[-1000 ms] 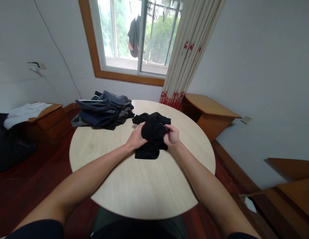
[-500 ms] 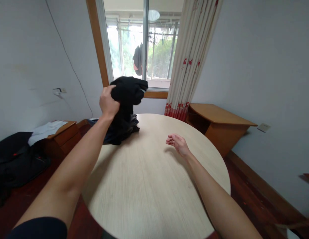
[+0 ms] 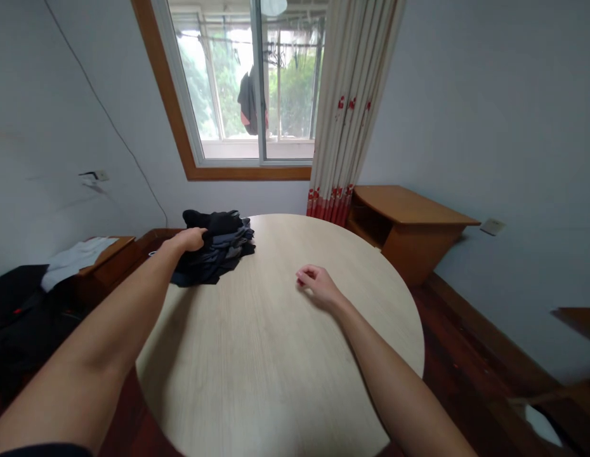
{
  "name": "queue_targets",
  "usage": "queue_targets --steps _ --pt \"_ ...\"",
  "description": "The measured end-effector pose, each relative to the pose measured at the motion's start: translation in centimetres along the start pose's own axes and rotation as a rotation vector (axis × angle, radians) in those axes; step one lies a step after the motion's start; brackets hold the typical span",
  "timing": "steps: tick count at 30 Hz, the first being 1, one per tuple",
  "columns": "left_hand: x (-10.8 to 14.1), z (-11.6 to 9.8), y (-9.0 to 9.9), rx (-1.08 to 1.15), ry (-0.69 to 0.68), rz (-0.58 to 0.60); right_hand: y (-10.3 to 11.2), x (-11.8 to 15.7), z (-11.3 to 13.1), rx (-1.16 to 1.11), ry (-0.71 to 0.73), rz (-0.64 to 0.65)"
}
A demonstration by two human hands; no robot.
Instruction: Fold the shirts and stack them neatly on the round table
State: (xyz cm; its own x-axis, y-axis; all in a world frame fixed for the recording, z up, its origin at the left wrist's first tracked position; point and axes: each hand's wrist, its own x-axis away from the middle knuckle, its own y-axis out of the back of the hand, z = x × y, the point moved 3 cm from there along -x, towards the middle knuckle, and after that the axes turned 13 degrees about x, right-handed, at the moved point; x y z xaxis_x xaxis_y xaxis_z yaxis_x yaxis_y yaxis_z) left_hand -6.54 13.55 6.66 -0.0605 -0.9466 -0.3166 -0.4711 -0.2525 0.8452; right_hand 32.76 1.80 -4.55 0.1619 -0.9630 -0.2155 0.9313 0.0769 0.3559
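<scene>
At the far left of the table, a black garment [image 3: 223,222] lies on top of a pile of folded dark clothes [image 3: 214,260]. My left hand [image 3: 190,239] reaches out to it, its fingers closed on the garment's near left edge; the fingertips are partly hidden in the cloth. My right hand [image 3: 318,284] hovers low over the middle of the tabletop, to the right of the pile. Its fingers are loosely curled in with the tips close together, and nothing shows in them.
Both arms extend over a round pale wooden table [image 3: 276,355]. Behind it are a window [image 3: 247,95] and a patterned curtain [image 3: 345,114]. A brown desk [image 3: 413,222] stands at the back right. On the left are a black bag [image 3: 23,324] and a white cloth [image 3: 78,257] on a cabinet.
My left hand has lowered the black garment from the air onto the clothes pile. My right hand's fingers have curled in more. The view has shifted slightly right.
</scene>
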Motion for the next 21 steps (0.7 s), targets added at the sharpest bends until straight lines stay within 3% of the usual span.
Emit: queue_targets --steps 3,5,7,11,15,21 --pt "0.8 -2.8 0.5 -0.176 0.131 0.069 -0.9 0.0 0.1 0.181 0.054 0.068" --pt "2.3 -6.2 -0.4 -0.228 0.081 0.001 -1.2 0.0 0.1 0.277 0.085 0.091" --pt "4.5 -10.1 -2.6 -0.192 -0.063 -0.043 -1.3 0.0 -0.1 0.336 0.092 0.095" --pt "9.2 -15.6 -9.2 0.003 -0.116 0.179 -1.3 -0.3 -1.2 0.384 0.042 0.061" --pt "12.3 -16.3 -13.7 0.043 -0.116 0.271 -1.2 -0.6 -2.3 0.416 0.013 0.014" --pt "12.8 -13.5 -15.9 0.081 -0.105 0.294 -1.2 -0.9 -2.2 0.549 -0.009 -0.031"
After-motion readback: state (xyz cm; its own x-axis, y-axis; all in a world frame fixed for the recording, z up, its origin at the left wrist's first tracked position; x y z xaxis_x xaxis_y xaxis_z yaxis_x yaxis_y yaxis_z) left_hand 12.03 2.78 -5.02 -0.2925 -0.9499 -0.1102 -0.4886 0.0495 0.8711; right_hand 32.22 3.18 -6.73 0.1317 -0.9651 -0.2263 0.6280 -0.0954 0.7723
